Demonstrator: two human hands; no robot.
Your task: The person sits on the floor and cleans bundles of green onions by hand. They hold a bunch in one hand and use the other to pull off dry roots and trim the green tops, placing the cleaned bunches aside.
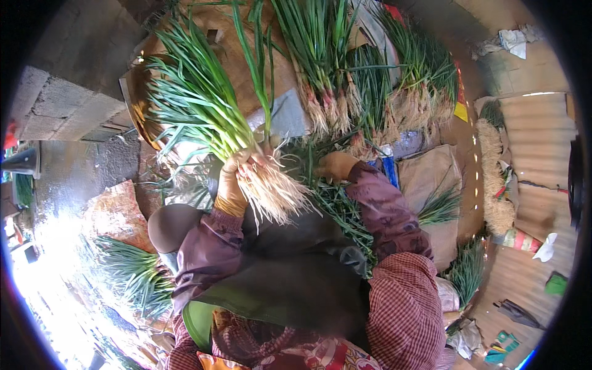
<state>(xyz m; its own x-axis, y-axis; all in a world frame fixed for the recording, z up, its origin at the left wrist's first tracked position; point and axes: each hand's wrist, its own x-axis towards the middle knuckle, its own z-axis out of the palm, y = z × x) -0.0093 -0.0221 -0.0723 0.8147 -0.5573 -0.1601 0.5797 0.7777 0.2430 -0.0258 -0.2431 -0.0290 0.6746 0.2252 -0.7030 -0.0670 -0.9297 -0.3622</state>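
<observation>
My left hand (231, 182), in what looks like a yellowish glove, grips a thick bunch of spring onions (203, 106) just above its roots. The green leaves fan out to the upper left, and the pale stringy roots hang over my dark apron (296, 259). A single onion stalk (263, 78) rises beside the bunch; whether it belongs to it is unclear. My right hand (336, 165), blurred and seen from the back, is low over loose green leaves (344, 208). Its fingers are partly hidden, so I cannot make out whether it holds anything.
More spring onion bunches lie ahead (319, 51) and at the far right (416, 69). A brown sack (430, 171) sits right of my arm. Another onion pile (134, 273) lies at my left. Concrete blocks (64, 106) stand upper left, corrugated sheeting (541, 148) at right.
</observation>
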